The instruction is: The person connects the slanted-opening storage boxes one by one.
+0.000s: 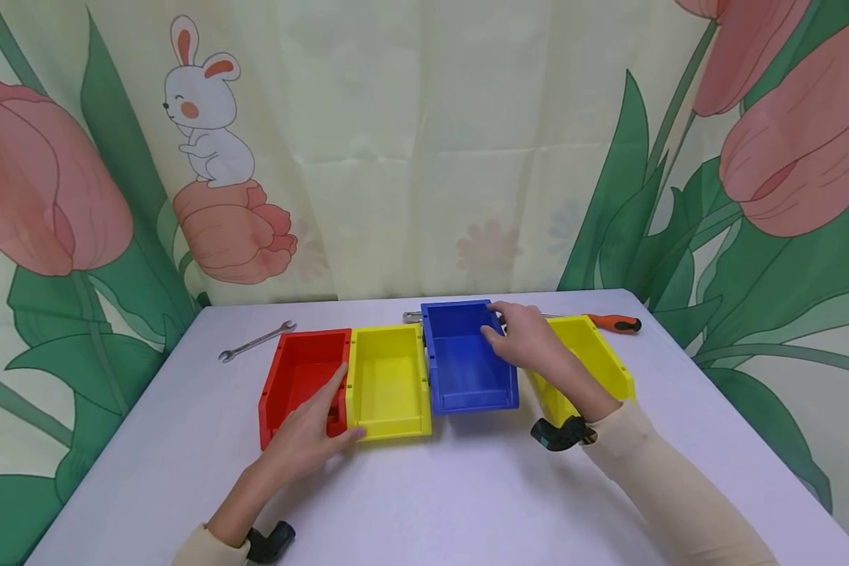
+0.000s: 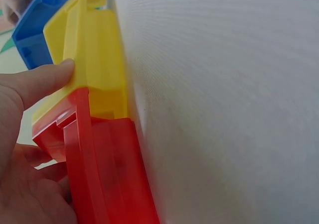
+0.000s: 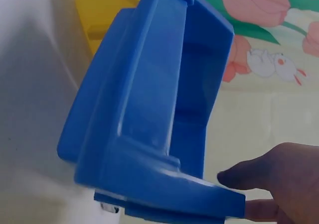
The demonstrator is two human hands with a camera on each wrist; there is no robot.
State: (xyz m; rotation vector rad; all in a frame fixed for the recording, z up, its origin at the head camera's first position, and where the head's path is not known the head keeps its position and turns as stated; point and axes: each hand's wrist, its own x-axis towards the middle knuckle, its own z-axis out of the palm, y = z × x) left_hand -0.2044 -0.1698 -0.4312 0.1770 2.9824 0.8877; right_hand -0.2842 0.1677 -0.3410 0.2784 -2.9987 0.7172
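In the head view, a red bin point(image 1: 272, 385) and a yellow bin point(image 1: 389, 424) stand side by side on the table. My left hand point(image 1: 304, 436) reaches over the red bin's front, its index finger along the wall between them and its thumb point(image 2: 52, 79) on the yellow bin's front rim. Its other fingers extend into the red bin, partly hidden. My right hand point(image 1: 527, 338) grips a blue bin point(image 1: 472, 377) by its right wall. Raised above the table, the blue bin has its left side against the yellow bin's right side.
A second yellow bin point(image 1: 611, 358) stands on the right, partly behind my right forearm. An open-end wrench point(image 1: 256, 342) lies at the left. Behind the bins are a metal tool end point(image 1: 412, 317) and an orange-and-black handle point(image 1: 615, 323). A printed curtain point(image 1: 424, 196) hangs beyond the table.
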